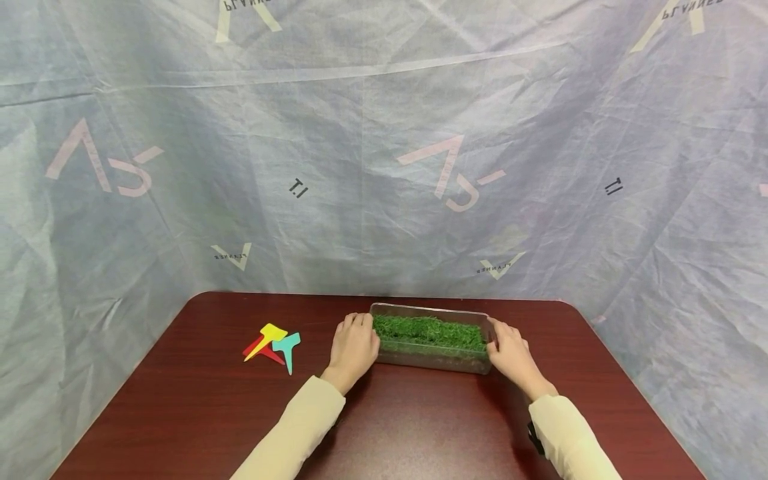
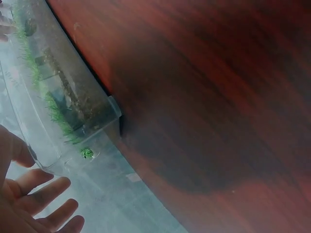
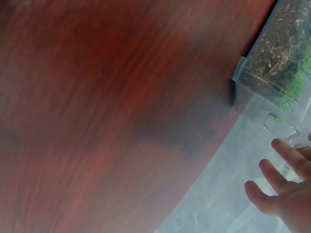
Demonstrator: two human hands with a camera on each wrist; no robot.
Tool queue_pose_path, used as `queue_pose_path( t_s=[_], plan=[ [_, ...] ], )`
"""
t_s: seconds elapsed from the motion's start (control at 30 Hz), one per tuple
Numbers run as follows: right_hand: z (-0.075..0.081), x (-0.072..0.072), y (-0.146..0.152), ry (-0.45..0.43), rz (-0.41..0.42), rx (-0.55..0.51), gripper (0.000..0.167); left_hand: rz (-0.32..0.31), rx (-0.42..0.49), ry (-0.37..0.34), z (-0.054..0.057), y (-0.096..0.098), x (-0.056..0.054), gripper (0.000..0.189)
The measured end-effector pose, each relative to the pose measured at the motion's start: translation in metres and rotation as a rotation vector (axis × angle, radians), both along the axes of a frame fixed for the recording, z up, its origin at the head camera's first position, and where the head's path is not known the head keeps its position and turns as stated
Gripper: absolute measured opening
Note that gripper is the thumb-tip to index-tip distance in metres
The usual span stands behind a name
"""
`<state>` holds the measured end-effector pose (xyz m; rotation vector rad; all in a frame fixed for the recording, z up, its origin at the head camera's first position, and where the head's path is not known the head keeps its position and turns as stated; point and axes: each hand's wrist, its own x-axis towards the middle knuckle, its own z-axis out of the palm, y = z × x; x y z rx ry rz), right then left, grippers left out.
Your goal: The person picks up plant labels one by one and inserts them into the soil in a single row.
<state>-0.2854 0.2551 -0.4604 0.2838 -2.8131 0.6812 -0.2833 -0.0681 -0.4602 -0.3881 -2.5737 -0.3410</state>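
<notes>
A clear plastic box with green grass over brown soil lies crosswise near the table's far side. My left hand holds its left end. In the left wrist view, thumb and index finger meet the rim at a corner while the other fingers spread outside the wall. At the opposite end my right hand grips the rim, thumb on the near side. The right wrist view shows several fingers extended beside the end wall, with the thumb out of sight.
Left of the box lie T-shaped plant labels: a yellow label over red ones, and a teal label beside them. The dark red wooden table ends at a grey printed cloth hung behind and at both sides.
</notes>
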Motion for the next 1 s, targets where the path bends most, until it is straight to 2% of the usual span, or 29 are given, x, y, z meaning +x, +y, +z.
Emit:
queue_pose_path(
  t_s=[0.4, 0.73, 1.0],
  plan=[
    [-0.004, 0.011, -0.01, 0.065, 0.011, 0.008, 0.053, -0.012, 0.022, 0.001, 0.004, -0.011, 0.019, 0.015],
    [-0.006, 0.022, -0.016, 0.096, 0.033, 0.016, 0.053, 0.002, -0.015, -0.028, 0.002, -0.019, 0.03, 0.038],
    [-0.008, 0.03, -0.02, 0.109, 0.052, 0.006, 0.054, 0.012, -0.034, -0.075, 0.006, -0.023, 0.043, 0.04]
  ],
)
